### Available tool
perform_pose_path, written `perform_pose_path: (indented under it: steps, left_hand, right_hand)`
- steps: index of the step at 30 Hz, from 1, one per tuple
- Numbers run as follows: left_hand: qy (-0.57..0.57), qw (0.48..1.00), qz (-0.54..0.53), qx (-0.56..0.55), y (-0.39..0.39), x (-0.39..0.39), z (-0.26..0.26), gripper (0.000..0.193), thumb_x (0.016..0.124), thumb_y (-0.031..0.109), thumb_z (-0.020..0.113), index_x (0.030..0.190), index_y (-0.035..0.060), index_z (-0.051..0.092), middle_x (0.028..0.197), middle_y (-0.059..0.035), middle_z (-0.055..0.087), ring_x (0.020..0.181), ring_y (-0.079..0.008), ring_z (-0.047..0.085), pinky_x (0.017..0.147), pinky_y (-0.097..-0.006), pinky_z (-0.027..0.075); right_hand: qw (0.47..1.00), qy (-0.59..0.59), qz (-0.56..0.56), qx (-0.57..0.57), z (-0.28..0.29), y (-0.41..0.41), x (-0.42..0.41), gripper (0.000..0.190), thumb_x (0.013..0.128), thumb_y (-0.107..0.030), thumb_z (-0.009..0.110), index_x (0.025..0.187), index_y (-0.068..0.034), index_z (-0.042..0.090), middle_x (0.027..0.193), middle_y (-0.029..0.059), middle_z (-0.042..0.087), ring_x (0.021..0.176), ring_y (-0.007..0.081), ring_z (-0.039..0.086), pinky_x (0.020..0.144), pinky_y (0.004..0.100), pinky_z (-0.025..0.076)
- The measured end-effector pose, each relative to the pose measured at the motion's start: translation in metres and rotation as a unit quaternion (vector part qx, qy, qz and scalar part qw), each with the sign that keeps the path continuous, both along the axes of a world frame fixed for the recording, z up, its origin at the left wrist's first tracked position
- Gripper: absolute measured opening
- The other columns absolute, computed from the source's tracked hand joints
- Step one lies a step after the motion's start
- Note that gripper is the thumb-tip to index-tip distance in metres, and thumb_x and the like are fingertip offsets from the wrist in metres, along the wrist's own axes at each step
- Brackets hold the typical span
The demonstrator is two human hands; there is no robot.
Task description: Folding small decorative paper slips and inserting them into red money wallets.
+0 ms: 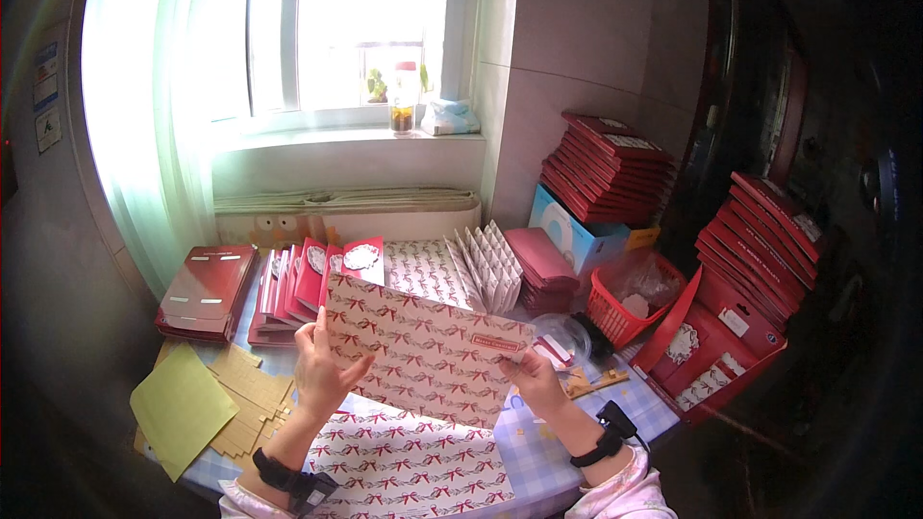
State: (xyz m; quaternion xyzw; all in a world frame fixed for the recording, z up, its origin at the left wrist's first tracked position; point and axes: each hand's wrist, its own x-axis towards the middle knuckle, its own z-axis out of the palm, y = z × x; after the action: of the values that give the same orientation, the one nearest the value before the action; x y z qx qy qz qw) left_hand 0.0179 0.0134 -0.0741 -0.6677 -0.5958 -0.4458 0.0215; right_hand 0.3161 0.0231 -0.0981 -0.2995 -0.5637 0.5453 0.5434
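Observation:
Between both hands, a bow-and-garland patterned paper sheet (425, 346) is held raised and tilted. My left hand (324, 367) grips its left edge, thumb across the front and fingers partly hidden behind. At the lower right corner, my right hand (533, 378) pinches the sheet close to a small red printed label (496, 343). Beneath it, more sheets of the same pattern (411, 465) lie on the checked tablecloth (551, 454). Both wrists wear black bands.
Yellow paper (184, 411) and tan strips (249, 404) lie left. Behind are red flat boxes (205, 292), red folders (310, 281), folded patterned wallets (490, 267) and dark red envelopes (541, 267). A red basket (620, 310), an open red box (721, 353) and stacked red packs (606, 173) stand right.

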Motion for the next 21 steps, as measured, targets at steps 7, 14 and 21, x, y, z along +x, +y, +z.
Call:
perform_pose_path:
  steps: [7,14,21]
  left_hand:
    - [-0.228,0.955,-0.160,-0.101,0.015,-0.010,-0.024,0.080,0.065,0.036,0.077,0.126,-0.0004,0.040,0.096,-0.0156,0.058,0.076,-0.0213,0.057,0.068,-0.0322,0.047]
    - [-0.318,0.856,-0.343,-0.217,0.004,0.015,-0.025,0.074,0.072,0.031,0.072,0.130,0.0012,0.037,0.100,-0.0078,0.062,0.051,-0.0002,0.042,0.044,-0.0186,0.037]
    - [-0.410,0.742,-0.390,-0.360,-0.022,0.031,-0.006,0.061,0.075,0.018,0.070,0.126,0.0023,0.039,0.114,-0.0070,0.053,0.106,-0.0150,0.048,0.088,-0.0292,0.041]
  right_hand:
    - [1.000,-0.005,-0.018,0.018,-0.006,0.003,0.003,0.021,0.087,-0.008,0.055,0.106,0.000,0.056,0.100,0.0034,0.060,0.089,0.0077,0.052,0.081,0.0237,0.041]
    - [0.997,-0.028,-0.070,0.033,-0.001,-0.001,0.000,0.021,0.087,-0.010,0.055,0.105,0.000,0.055,0.097,0.0041,0.060,0.087,0.0079,0.053,0.078,0.0229,0.043]
    - [0.993,-0.043,-0.074,0.080,-0.003,-0.008,-0.009,0.023,0.088,-0.013,0.055,0.106,0.001,0.054,0.094,0.0042,0.061,0.084,0.0073,0.054,0.073,0.0215,0.044]
